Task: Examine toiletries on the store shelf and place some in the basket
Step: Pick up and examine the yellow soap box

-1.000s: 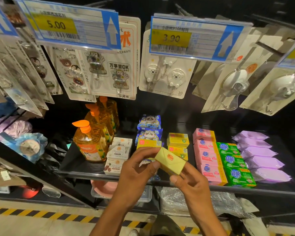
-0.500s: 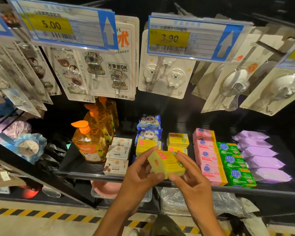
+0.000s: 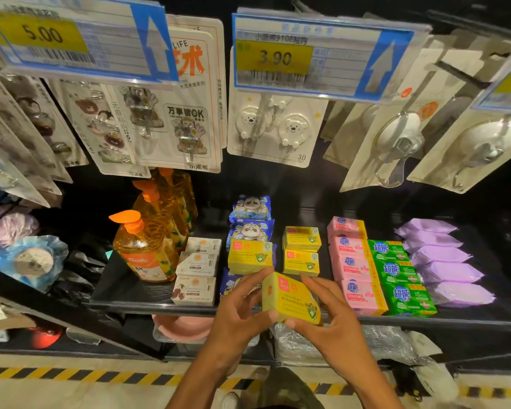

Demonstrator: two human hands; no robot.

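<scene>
A yellow soap box (image 3: pixel 291 298) with red print and a green shield mark is held in front of the black shelf (image 3: pixel 160 309). My left hand (image 3: pixel 239 314) pinches its left side between thumb and fingers. My right hand (image 3: pixel 326 320) grips its right side, thumb under the bottom edge. The printed face is turned up toward me. More of the same yellow boxes (image 3: pixel 301 262) sit on the shelf just behind. No basket is in view.
Orange pump bottles (image 3: pixel 143 252), white soap boxes (image 3: pixel 196 264), panda packs (image 3: pixel 251 228), pink boxes (image 3: pixel 354 261), green boxes (image 3: pixel 398 276) and purple packs (image 3: pixel 443 261) line the shelf. Hook packs (image 3: pixel 275 134) and price tags (image 3: pixel 301 59) hang above. A striped floor line (image 3: pixel 71 376) runs below.
Both hands have turned the yellow box, so its broad printed face with the green shield now faces me. The view has moved slightly closer to the shelf.
</scene>
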